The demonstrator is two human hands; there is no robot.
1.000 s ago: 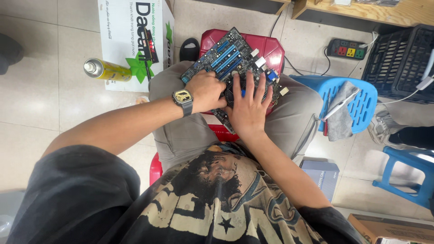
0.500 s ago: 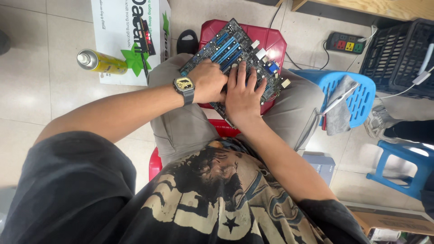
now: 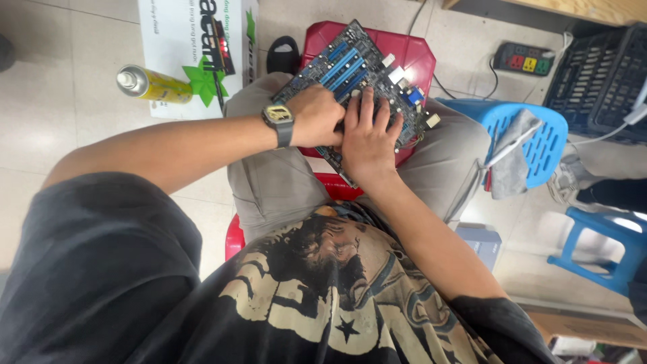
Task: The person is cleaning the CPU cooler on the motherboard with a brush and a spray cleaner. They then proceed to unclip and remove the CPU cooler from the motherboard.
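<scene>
both hands rest on a computer motherboard [image 3: 357,74] that lies tilted across the person's lap, its far end over a red plastic stool [image 3: 404,50]. left hand [image 3: 317,121], with a wristwatch [image 3: 278,116] on the wrist, is curled into a loose fist on the board's near side; what it pinches, if anything, is hidden. right hand [image 3: 367,138] lies beside it, touching it, fingers spread flat and pressing down on the middle of the board.

judging by its look, the board is light, stiff and thin, yet fragile: blue slots and small upright parts could snap or bend, and the underside is likely prickly with solder points. best taken by its bare edges, supported flat, not by the connectors.

a yellow spray can [image 3: 151,84] lies on the floor, well apart.
</scene>
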